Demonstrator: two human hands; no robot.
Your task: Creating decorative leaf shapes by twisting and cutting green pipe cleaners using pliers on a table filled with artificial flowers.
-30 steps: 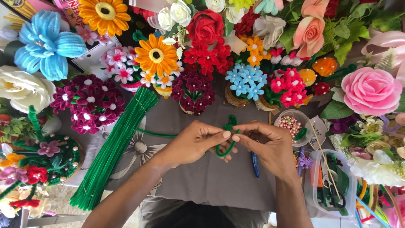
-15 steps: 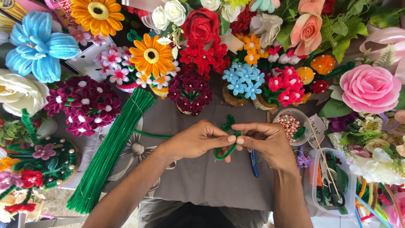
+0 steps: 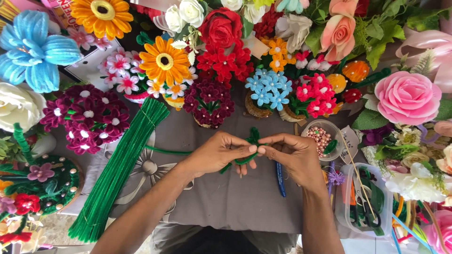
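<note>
Since a second ago your hands have drawn closer; left hand (image 3: 221,153) and right hand (image 3: 292,153) each pinch the green pipe cleaner (image 3: 248,150), soft and bendable, best gripped near its twist.

Stem bundle (image 3: 117,174) left of hands

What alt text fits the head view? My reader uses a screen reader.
The left hand and right hand pinch a bent green pipe cleaner over a grey cloth, beside a bundle of green pipe cleaners and many handmade flowers.
</note>
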